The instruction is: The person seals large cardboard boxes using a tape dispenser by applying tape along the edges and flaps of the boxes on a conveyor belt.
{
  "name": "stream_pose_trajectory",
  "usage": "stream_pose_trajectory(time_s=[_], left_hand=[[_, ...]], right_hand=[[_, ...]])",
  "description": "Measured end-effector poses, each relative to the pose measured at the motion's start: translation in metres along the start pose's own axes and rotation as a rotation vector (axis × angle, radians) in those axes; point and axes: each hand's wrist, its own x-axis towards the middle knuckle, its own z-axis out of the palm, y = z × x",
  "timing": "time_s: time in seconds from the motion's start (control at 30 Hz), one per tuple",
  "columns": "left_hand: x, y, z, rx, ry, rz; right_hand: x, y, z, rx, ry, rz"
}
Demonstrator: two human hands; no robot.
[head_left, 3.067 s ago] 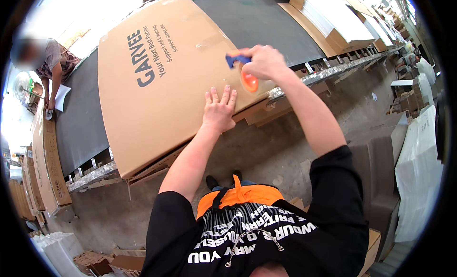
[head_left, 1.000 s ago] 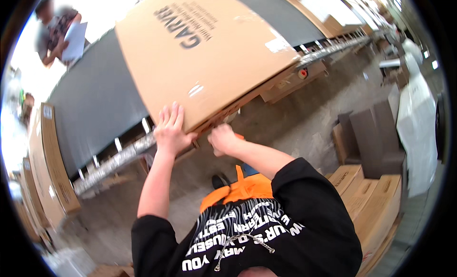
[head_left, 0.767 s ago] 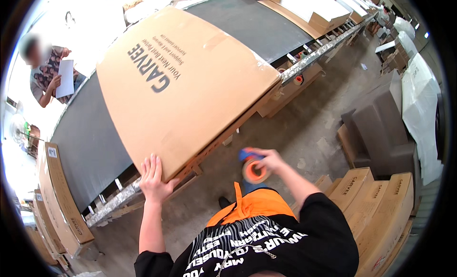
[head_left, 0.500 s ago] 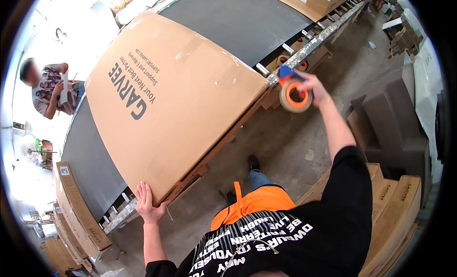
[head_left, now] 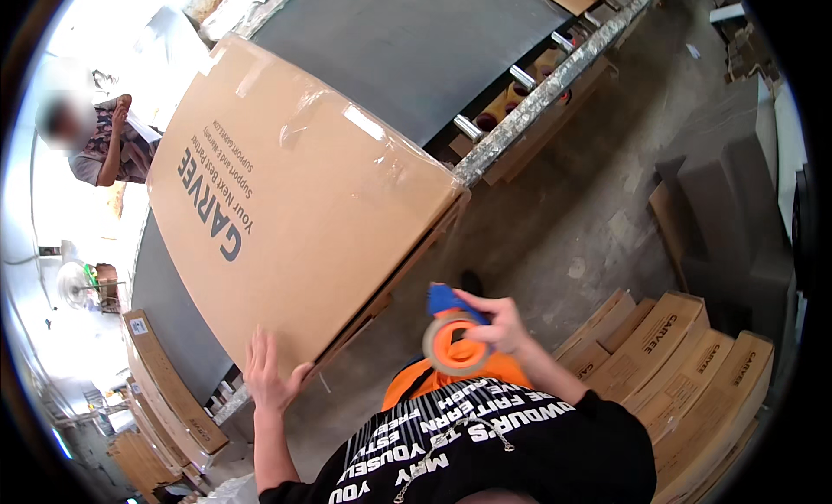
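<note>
Concrete floor and a dark conveyor (head_left: 407,53) frame the work. Box (head_left: 295,218): large, flat, taped cardboard, lying on the conveyor with its near edge overhanging. Probably bulky and stiff, with slick tape seams; grip at edges or corners. Left hand (head_left: 270,376) has its fingers spread flat on the near corner. Right hand (head_left: 496,322) is curled round an orange tape gun (head_left: 452,341). Stacked cartons (head_left: 693,365) stand to the right.

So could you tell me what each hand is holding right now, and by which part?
The right hand grips the tape dispenser beside its orange roll; the left hand only presses flat on the cardboard box near its corner.
</note>
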Motion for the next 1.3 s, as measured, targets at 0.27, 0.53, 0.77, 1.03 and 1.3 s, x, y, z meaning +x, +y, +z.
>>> stream_pose_trajectory(time_s=[0.27,0.53,0.77,1.03,1.3], left_hand=[[0.248,0.243,-0.005,-0.077,0.062,1.374],[0.297,0.226,0.047,0.527,-0.176,1.189],[0.163,0.108,0.029,0.836,0.004,1.519],[0.012,-0.084,0.049,0.488,-0.092,1.728],[-0.03,-0.153,0.055,0.107,-0.114,1.817]], right_hand=[[0.035,-0.009,0.09,-0.014,0.297,-0.014],[0.028,-0.007,0.127,0.084,0.408,-0.084],[-0.029,0.104,0.279,-0.127,0.414,-0.163],[-0.069,0.233,0.46,-0.171,0.554,-0.213],[-0.02,0.243,0.54,-0.409,0.723,-0.207]])
